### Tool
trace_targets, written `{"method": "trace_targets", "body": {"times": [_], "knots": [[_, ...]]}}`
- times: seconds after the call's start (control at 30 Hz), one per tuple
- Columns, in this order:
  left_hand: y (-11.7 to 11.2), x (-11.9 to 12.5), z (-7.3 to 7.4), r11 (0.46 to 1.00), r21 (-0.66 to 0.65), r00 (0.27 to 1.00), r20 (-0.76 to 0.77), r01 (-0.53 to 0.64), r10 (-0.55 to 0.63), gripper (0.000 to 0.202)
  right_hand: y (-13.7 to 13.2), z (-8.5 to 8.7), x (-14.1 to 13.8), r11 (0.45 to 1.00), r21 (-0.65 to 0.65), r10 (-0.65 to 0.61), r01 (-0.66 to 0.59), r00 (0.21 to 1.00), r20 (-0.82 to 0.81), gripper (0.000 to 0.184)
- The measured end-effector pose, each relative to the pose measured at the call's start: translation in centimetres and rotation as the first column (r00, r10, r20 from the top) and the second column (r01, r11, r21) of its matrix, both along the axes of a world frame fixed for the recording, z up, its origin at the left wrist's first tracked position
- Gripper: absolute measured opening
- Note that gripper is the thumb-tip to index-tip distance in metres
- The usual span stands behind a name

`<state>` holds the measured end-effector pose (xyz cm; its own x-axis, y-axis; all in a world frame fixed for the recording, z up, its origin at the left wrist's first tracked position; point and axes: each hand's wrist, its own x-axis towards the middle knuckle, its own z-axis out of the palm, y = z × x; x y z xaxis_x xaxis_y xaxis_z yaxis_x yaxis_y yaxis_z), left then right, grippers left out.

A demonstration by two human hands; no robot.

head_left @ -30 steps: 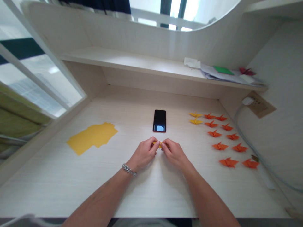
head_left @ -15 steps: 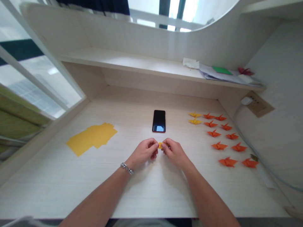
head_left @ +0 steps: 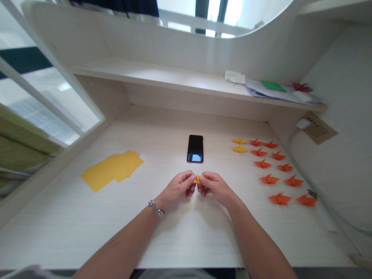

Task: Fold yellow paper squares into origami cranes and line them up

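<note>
My left hand (head_left: 178,188) and my right hand (head_left: 214,187) meet at the middle of the pale wooden desk (head_left: 87,228), fingertips pinched together on a small folded yellow paper piece (head_left: 197,178). Most of that piece is hidden by my fingers. A silver bracelet (head_left: 156,208) sits on my left wrist. Just beyond my hands lies a black phone (head_left: 195,148), face up. To the left a stack of yellow paper sheets (head_left: 112,169) lies flat. To the right stand several orange folded paper figures (head_left: 274,170) in rows, with two yellow folded figures (head_left: 240,145) at their far left.
A shelf (head_left: 162,79) runs along the back, carrying papers and a green sheet (head_left: 273,86) at its right end. A wall socket with a white plug (head_left: 303,124) and cable (head_left: 325,201) is on the right wall. A window frame borders the left.
My hands have lifted slightly and drawn a little toward me, still pinching the yellow piece between them. Nothing else on the desk has moved.
</note>
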<state>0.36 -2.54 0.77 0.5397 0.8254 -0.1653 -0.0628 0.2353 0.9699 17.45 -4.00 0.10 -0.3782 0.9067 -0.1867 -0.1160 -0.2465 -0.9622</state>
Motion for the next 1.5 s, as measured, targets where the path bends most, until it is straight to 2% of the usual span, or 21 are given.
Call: {"method": "trace_targets", "body": {"times": [0.1, 0.17, 0.4, 0.5, 0.6, 0.8, 0.97, 1.07, 1.23, 1.5], "knots": [[-0.2, 0.1, 0.5, 0.987, -0.159, 0.972, 0.233, 0.024, 0.014, 0.026, -0.3, 0.7, -0.2, 0.996, -0.085, -0.045, 0.024, 0.967, -0.253, 0.026], [-0.4, 0.2, 0.9, 0.972, -0.227, 0.940, 0.340, 0.056, 0.026, 0.024, -0.4, 1.0, -0.4, 0.991, -0.132, -0.065, 0.017, 0.928, -0.366, 0.023], [-0.9, 0.3, 0.6, 0.954, -0.278, 0.857, 0.513, 0.109, 0.051, 0.022, -0.5, 1.0, -0.7, 0.982, -0.190, -0.097, -0.004, 0.849, -0.520, 0.020], [-0.8, 0.2, 0.3, 0.955, -0.270, 0.844, 0.535, 0.123, 0.042, 0.022, -0.6, 0.9, -0.8, 0.982, -0.187, -0.093, -0.012, 0.837, -0.539, 0.020], [-0.6, -0.1, 0.3, 0.959, -0.256, 0.863, 0.505, 0.118, 0.029, 0.023, -0.5, 0.9, -0.7, 0.982, -0.187, -0.075, -0.024, 0.862, -0.501, 0.021], [0.0, -0.3, 0.4, 0.982, -0.184, 0.957, 0.289, 0.028, 0.027, 0.022, -0.2, 0.8, -0.2, 0.991, -0.110, -0.102, 0.077, 0.964, -0.245, 0.023], [0.0, -0.2, 0.2, 0.983, -0.181, 0.984, 0.174, -0.010, 0.042, 0.028, -0.2, 0.7, -0.2, 0.994, -0.077, -0.097, 0.082, 0.974, -0.206, 0.023], [0.0, -0.1, 0.3, 0.967, -0.255, 0.963, 0.264, 0.017, 0.053, 0.025, -0.3, 0.8, -0.4, 0.990, -0.123, -0.096, 0.062, 0.953, -0.287, 0.023], [-0.4, 0.3, 0.3, 0.939, -0.338, 0.895, 0.435, 0.063, 0.096, 0.025, -0.5, 0.9, -0.9, 0.977, -0.215, -0.108, 0.004, 0.873, -0.475, 0.022], [-0.5, 0.4, -0.1, 0.936, -0.345, 0.854, 0.504, 0.067, 0.125, 0.025, -0.5, 0.8, -1.2, 0.973, -0.231, -0.111, -0.022, 0.830, -0.546, 0.021]]}}
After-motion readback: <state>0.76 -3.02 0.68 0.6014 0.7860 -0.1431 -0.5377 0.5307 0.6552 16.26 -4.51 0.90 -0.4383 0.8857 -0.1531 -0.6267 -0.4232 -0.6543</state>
